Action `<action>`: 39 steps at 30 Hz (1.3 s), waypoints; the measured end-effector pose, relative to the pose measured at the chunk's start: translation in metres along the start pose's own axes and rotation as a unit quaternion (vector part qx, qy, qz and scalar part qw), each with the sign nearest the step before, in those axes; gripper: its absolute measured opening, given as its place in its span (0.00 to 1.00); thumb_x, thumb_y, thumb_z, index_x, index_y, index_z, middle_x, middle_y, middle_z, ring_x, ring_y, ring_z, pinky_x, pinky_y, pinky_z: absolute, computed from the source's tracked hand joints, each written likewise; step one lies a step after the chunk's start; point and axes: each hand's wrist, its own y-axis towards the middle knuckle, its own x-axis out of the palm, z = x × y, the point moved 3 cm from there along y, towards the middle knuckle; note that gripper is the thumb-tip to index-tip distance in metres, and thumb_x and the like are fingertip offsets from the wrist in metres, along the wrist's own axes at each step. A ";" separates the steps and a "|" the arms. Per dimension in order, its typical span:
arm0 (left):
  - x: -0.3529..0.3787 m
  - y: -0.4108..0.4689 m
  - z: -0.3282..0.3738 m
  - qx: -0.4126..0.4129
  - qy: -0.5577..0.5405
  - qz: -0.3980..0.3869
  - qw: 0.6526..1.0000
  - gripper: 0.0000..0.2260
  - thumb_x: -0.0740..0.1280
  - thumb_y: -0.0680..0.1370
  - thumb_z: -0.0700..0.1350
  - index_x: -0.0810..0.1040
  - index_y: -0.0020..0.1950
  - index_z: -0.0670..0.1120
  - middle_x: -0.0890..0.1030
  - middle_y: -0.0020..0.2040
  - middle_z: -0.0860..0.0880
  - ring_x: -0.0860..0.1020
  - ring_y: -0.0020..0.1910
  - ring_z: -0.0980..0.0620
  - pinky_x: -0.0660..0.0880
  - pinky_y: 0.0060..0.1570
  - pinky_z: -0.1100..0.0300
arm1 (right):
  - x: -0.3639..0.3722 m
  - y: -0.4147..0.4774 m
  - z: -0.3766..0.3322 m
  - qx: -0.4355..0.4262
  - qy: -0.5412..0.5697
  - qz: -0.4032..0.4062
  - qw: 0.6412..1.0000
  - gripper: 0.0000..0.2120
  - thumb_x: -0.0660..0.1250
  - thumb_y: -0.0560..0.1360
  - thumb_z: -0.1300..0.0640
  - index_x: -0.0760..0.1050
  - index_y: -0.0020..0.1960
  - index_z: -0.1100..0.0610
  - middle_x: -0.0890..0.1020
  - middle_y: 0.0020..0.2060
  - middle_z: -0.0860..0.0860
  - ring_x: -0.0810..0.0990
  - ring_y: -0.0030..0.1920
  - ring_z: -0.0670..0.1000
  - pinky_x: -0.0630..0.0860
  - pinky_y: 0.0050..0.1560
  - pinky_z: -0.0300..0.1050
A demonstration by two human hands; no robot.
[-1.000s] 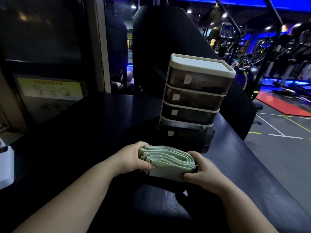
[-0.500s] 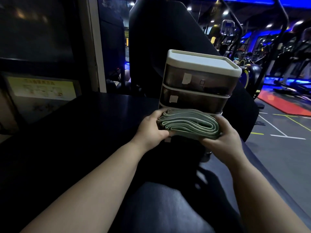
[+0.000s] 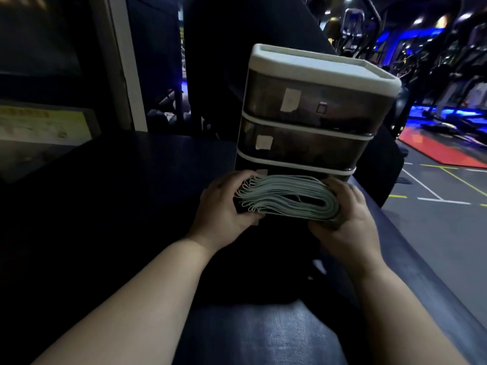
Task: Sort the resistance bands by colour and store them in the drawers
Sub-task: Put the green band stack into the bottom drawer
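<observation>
Folded pale-green resistance bands (image 3: 287, 197) held before a white-framed, smoky-plastic drawer tower (image 3: 311, 111).
The left hand (image 3: 224, 206) and right hand (image 3: 347, 219) curl round its ends; the drawers' contents are too dark to tell.

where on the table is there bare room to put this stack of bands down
Bare tabletop lies left of the drawer unit, out toward the yellow sign. Crowded in front of the unit, where the left hand and right hand grip the green bands. Right of it, only a narrow strip.
</observation>
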 end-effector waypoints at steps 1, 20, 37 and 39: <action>0.000 -0.002 -0.001 -0.006 0.001 -0.004 1.000 0.30 0.74 0.63 0.57 0.76 0.64 0.52 0.78 0.58 0.57 0.77 0.58 0.55 0.74 0.60 0.52 | 0.000 -0.001 0.000 0.000 -0.002 -0.007 1.000 0.33 0.74 0.60 0.56 0.74 0.65 0.51 0.75 0.58 0.46 0.73 0.56 0.45 0.69 0.54 0.42; -0.006 -0.011 0.002 -0.090 0.012 -0.116 0.989 0.32 0.68 0.58 0.69 0.64 0.61 0.72 0.68 0.56 0.67 0.68 0.62 0.57 0.65 0.67 0.48 | -0.012 -0.007 0.000 -0.030 -0.044 -0.063 0.997 0.28 0.65 0.58 0.42 0.67 0.59 0.38 0.74 0.40 0.22 0.78 0.46 0.43 0.73 0.53 0.49; -0.001 -0.005 0.010 -0.114 0.093 -0.105 0.984 0.32 0.57 0.56 0.72 0.64 0.55 0.58 0.68 0.49 0.60 0.58 0.50 0.62 0.54 0.51 0.62 | -0.009 0.000 0.016 0.053 -0.043 -0.080 0.994 0.24 0.63 0.58 0.34 0.67 0.51 0.42 0.74 0.43 0.35 0.73 0.51 0.43 0.68 0.64 0.58; -0.001 -0.005 0.010 -0.107 0.112 -0.125 0.980 0.32 0.55 0.57 0.72 0.65 0.55 0.58 0.69 0.50 0.60 0.58 0.51 0.62 0.52 0.51 0.63 | -0.010 -0.001 0.016 0.049 -0.064 -0.085 0.993 0.24 0.62 0.59 0.32 0.68 0.50 0.44 0.75 0.42 0.37 0.72 0.50 0.43 0.67 0.65 0.59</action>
